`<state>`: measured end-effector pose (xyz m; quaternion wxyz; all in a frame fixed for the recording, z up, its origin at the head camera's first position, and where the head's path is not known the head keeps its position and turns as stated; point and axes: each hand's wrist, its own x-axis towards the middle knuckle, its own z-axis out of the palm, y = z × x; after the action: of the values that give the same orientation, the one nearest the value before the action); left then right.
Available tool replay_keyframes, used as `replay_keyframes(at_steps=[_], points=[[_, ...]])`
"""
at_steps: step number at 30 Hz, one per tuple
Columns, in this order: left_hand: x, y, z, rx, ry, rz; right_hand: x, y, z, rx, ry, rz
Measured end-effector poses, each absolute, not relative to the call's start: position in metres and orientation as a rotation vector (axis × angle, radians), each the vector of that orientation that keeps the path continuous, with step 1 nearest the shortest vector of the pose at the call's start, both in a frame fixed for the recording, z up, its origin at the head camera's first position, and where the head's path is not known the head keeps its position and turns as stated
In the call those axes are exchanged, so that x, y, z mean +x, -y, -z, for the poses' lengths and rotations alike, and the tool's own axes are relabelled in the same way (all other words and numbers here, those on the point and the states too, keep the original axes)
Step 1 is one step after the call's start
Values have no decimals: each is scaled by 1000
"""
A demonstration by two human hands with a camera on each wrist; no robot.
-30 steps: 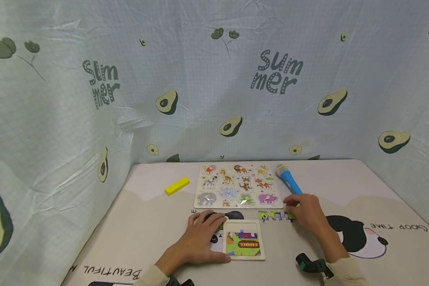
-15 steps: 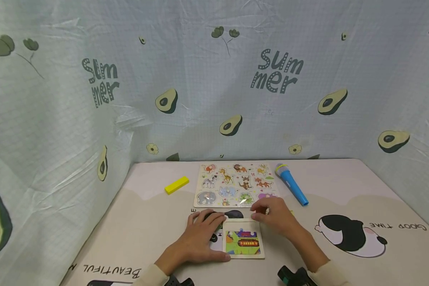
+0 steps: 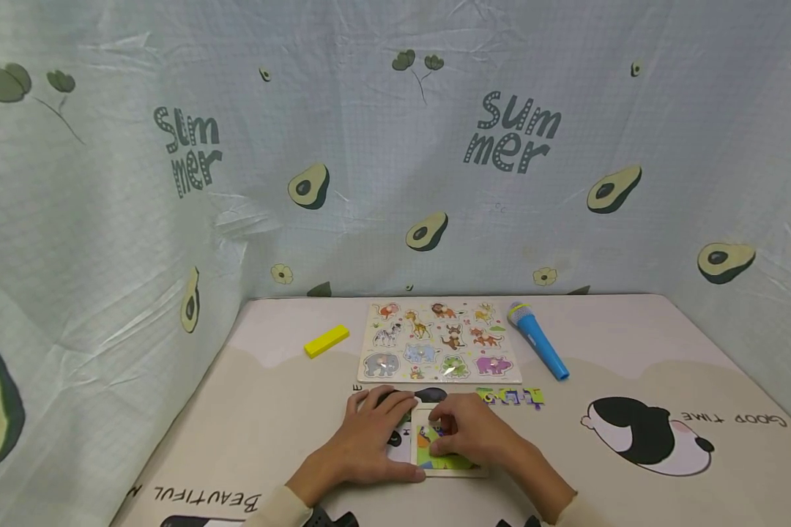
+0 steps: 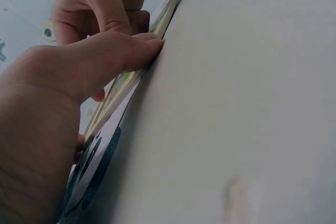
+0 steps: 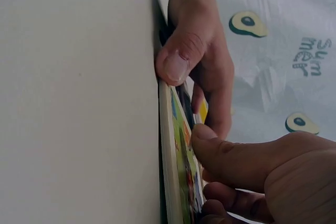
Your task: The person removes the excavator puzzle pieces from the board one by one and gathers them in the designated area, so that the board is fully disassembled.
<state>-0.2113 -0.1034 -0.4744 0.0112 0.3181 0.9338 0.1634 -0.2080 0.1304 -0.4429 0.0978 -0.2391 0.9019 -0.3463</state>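
Observation:
A small wooden jigsaw tray (image 3: 458, 473) with a bright picture lies on the table before me. My left hand (image 3: 372, 443) holds its left side, thumb at the near corner and fingers toward the far corner. The right wrist view shows that thumb pressing the tray's edge. Over the tray reaches my right hand (image 3: 481, 432), thumb and index finger spaced apart at the picture. No loose piece shows between them; the hand covers much of the puzzle. Several jigsaw pieces (image 3: 534, 397) lie in a row beyond the tray, to its right.
Behind the tray lies an animal puzzle board (image 3: 438, 344). A blue toy microphone (image 3: 542, 344) is to its right, a yellow block (image 3: 327, 342) to its left. The tablecloth (image 3: 270, 432) has printed figures and letters; a patterned curtain (image 3: 369, 146) encloses the table.
My right hand has moved left and nearer, from the row of loose pieces past the tray's far corner onto the picture. The left hand has stayed on the tray.

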Motion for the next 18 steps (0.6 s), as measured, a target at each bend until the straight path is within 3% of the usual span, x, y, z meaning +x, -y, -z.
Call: replay_keyframes(at_steps=[18], points=[[-212, 102, 477, 982, -2926, -498, -202, -122, 444, -650, -2680, 1013]])
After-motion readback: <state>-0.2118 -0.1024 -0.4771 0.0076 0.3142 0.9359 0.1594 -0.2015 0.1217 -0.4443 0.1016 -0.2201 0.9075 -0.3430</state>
